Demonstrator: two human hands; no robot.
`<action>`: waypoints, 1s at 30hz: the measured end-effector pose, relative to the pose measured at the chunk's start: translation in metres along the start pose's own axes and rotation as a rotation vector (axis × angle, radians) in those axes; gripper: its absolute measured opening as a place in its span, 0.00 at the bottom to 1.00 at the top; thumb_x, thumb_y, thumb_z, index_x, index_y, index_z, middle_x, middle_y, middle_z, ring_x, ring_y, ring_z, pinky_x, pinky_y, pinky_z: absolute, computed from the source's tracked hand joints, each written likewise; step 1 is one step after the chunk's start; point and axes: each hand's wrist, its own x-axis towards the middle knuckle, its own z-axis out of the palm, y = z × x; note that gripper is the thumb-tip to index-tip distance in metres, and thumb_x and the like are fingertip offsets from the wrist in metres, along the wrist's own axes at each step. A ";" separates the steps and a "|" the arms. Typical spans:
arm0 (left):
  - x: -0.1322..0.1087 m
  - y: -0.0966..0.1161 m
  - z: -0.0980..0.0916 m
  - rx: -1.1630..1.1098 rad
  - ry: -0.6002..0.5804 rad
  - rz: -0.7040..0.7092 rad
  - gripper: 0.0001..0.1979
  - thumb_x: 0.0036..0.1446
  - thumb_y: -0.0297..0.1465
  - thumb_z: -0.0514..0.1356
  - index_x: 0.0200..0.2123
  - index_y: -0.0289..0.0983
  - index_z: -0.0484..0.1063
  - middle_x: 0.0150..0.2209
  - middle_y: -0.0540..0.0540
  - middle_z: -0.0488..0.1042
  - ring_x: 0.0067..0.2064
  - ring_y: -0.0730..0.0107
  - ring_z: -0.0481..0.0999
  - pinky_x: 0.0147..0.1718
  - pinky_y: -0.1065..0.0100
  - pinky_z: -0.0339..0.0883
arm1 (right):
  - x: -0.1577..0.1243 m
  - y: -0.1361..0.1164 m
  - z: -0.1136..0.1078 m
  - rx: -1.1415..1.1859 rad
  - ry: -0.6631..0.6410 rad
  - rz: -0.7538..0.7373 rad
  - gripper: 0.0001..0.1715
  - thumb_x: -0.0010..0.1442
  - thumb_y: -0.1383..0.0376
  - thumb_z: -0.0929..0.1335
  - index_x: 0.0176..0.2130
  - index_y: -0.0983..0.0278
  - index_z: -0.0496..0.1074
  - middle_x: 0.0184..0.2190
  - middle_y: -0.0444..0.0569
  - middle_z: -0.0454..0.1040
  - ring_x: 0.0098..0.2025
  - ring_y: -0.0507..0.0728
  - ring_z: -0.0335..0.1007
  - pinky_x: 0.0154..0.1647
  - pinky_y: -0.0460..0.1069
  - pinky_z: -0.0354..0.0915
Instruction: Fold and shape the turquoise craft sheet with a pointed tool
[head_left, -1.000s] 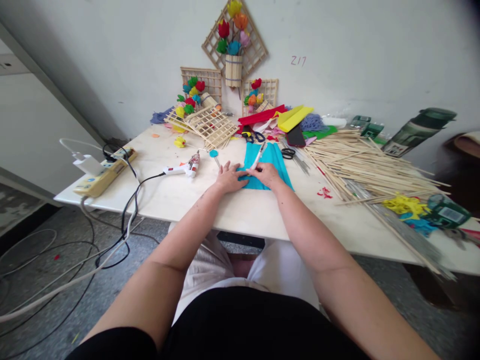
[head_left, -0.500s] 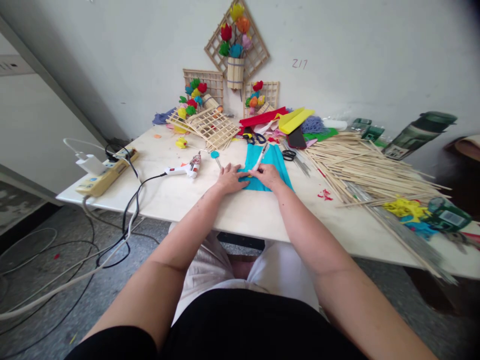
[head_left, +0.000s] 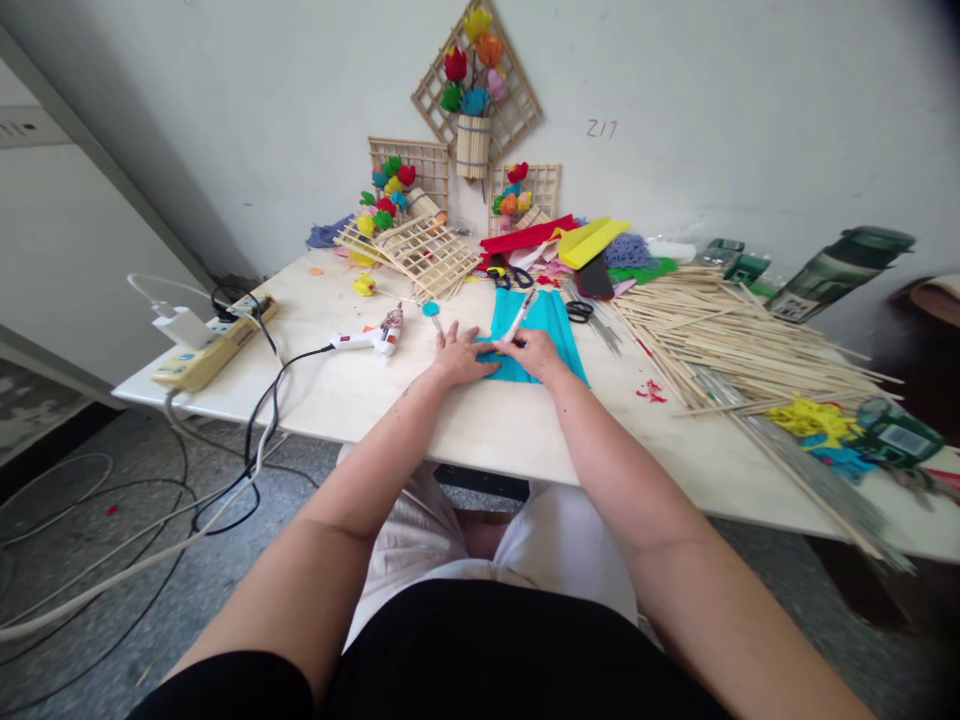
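Note:
A turquoise felt sheet [head_left: 551, 325] lies on the white table [head_left: 480, 425] in front of me. My left hand [head_left: 459, 357] rests flat on the sheet's left edge with its fingers spread. My right hand [head_left: 534, 352] is closed round a white pen [head_left: 519, 316], whose tip touches the sheet near my left fingers. A white glue gun [head_left: 371, 338] lies to the left of my left hand.
A big pile of bamboo sticks [head_left: 735, 335] covers the right of the table. Black scissors [head_left: 576, 309] lie beyond the sheet. A power strip [head_left: 206, 350] with cables sits at the left edge. Lattice frames with felt flowers [head_left: 420, 245] stand at the back.
My hands stay on the turquoise sheet; the pen has shifted only slightly. The view has tilted a little.

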 end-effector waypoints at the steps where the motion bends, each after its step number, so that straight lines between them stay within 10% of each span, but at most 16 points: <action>1: 0.000 0.000 0.000 -0.001 -0.003 -0.003 0.29 0.50 0.53 0.51 0.56 0.56 0.61 0.65 0.54 0.49 0.66 0.44 0.35 0.59 0.41 0.31 | 0.000 -0.001 0.000 -0.001 -0.002 0.004 0.15 0.53 0.55 0.68 0.34 0.63 0.77 0.31 0.47 0.79 0.36 0.56 0.73 0.35 0.46 0.66; 30: 0.000 -0.001 -0.001 -0.037 -0.010 -0.016 0.29 0.49 0.53 0.52 0.56 0.57 0.61 0.65 0.56 0.48 0.66 0.47 0.36 0.60 0.43 0.33 | 0.002 0.001 -0.001 -0.075 0.001 -0.004 0.18 0.53 0.54 0.67 0.34 0.64 0.77 0.29 0.48 0.78 0.32 0.54 0.71 0.30 0.45 0.61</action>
